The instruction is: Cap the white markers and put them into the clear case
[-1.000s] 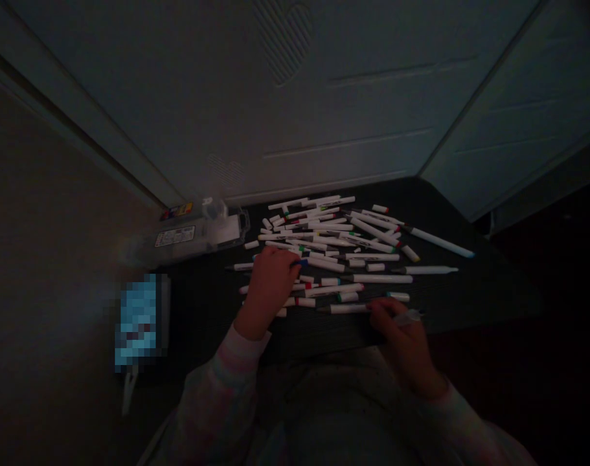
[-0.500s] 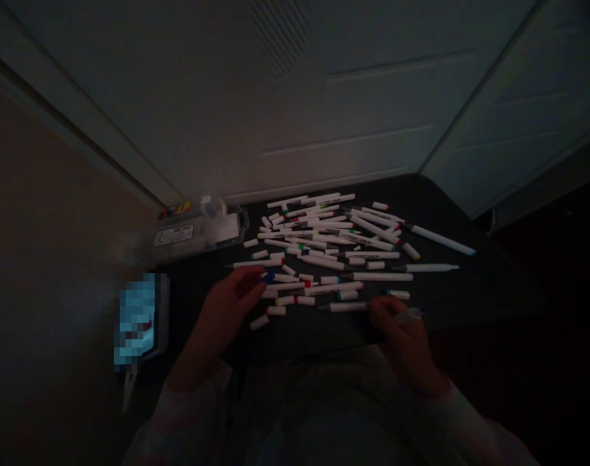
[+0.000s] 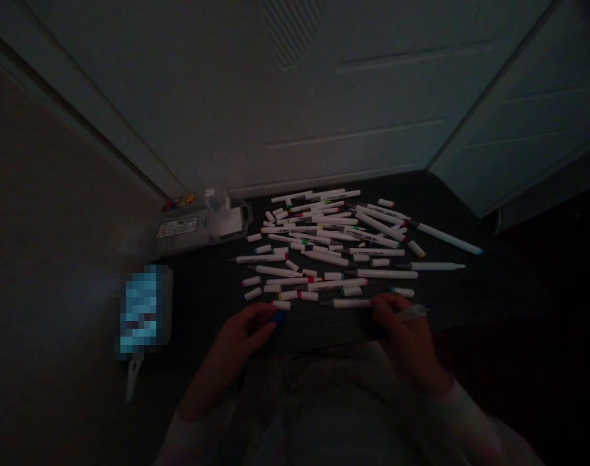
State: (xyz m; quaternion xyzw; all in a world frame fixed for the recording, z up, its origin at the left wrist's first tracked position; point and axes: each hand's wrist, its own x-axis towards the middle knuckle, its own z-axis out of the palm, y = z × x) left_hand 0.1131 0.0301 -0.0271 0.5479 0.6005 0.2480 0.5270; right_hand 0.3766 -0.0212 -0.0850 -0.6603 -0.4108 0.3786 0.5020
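Note:
Several white markers and loose caps (image 3: pixel 333 249) lie scattered on a dark table top (image 3: pixel 212 294). My left hand (image 3: pixel 243 336) is at the table's near edge, fingers pinched on a small blue cap (image 3: pixel 278 316). My right hand (image 3: pixel 404 330) is closed around a white marker (image 3: pixel 353 303) whose body sticks out to the left along the table, with another pale pen end (image 3: pixel 415 312) showing at its right side.
A clear plastic marker case (image 3: pixel 202 226) lies at the table's back left corner. A blurred bluish object (image 3: pixel 142 310) sits left of the table. White panelled doors rise behind the table. The scene is very dark.
My left hand has drawn back from the marker pile toward the near edge, carrying the blue cap. My right hand has stayed put.

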